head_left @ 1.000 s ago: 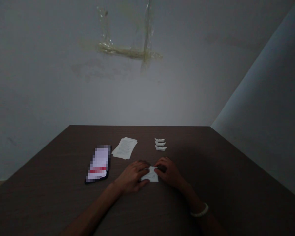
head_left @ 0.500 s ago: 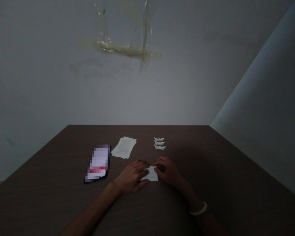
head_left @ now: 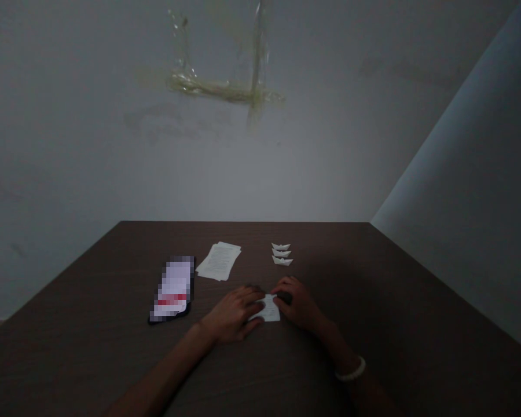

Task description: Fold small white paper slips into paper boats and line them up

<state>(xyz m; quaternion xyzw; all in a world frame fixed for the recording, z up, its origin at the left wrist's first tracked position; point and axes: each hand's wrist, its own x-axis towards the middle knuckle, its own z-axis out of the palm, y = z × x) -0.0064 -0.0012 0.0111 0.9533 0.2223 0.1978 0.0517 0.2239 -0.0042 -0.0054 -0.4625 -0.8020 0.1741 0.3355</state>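
A small piece of printed paper (head_left: 271,309) lies on the table between my hands. My left hand (head_left: 234,313) rests over its left side, fingers spread and thumb apart near the lower left edge. At the upper right corner, the thumb and forefinger of my right hand (head_left: 300,304) close on the paper; its other fingers curl, partly hidden. Just beyond the hands, three little folded paper boats (head_left: 282,253) stand in a column. To their left is a loose stack of printed paper slips (head_left: 219,262).
A phone (head_left: 173,289) with a lit, blurred screen lies left of my left hand. The brown table (head_left: 113,370) ends at a grey wall (head_left: 321,168) with old tape (head_left: 212,90) on it. A slanted surface (head_left: 473,174) rises along the right side.
Almost nothing differs. Both hands keep their places on the paper, and the picture has shifted only very slightly.
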